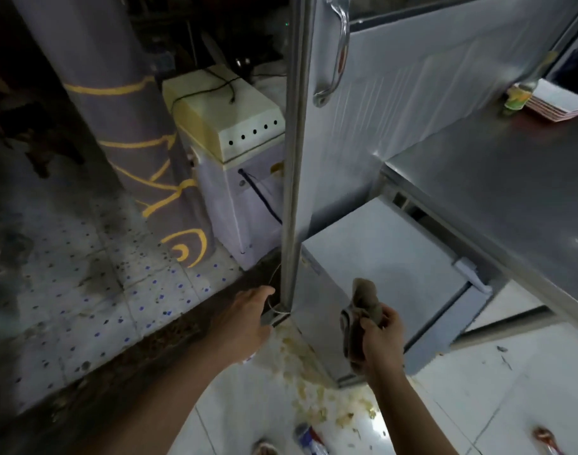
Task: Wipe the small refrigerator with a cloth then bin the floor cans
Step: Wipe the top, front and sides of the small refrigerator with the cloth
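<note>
R hand [381, 334] grips cloth [359, 310], cans [309, 438] maybe

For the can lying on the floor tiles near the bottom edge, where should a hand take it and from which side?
Grip the can across its round body, coming from above. It appears to lie on its side on the floor, so the curved wall faces up and fingers can close over it. Its ends are blurred and partly cut off.

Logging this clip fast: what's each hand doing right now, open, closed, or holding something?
Left hand: open, fingers extended toward the tall door's lower edge, holding nothing.
Right hand: closed around a bunched cloth.
</note>
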### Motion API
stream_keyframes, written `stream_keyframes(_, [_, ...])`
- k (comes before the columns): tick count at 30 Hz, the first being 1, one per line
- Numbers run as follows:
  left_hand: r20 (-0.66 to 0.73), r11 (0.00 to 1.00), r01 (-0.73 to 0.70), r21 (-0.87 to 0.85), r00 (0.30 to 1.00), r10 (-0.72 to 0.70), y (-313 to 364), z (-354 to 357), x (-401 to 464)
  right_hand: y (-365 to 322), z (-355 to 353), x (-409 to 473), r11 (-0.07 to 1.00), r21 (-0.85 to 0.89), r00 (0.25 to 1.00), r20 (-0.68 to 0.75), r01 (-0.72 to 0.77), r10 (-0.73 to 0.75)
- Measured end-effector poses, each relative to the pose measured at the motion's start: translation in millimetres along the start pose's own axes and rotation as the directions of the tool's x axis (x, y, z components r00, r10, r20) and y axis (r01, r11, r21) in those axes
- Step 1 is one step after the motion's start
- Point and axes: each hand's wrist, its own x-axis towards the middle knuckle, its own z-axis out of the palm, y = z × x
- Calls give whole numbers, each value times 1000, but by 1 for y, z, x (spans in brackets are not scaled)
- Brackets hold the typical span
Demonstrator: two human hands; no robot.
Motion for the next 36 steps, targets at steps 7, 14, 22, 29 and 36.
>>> stream_keyframes(7, [88, 980, -188, 61, 979, 182, -11, -8, 81, 2, 45, 15, 987, -106, 987, -96, 118, -128])
stream_keyframes(14, [138, 923, -373, 97, 923, 358, -41, -11, 159, -10, 117, 45, 934, -268, 922, -242, 235, -301])
stream_keyframes(22, [84, 834, -540, 117, 842, 533, -69, -12, 220, -15, 179, 106, 740, -629, 832, -259, 241, -490])
stream_keyframes(29, [89, 814, -549, 191, 835, 542, -79, 6, 237, 3, 201, 150, 430, -741, 721, 103, 515, -685])
stream_keyframes(36, [119, 806, -553, 209, 833, 541, -59, 32, 230, 38, 149, 143, 355, -762, 612, 68, 542, -788])
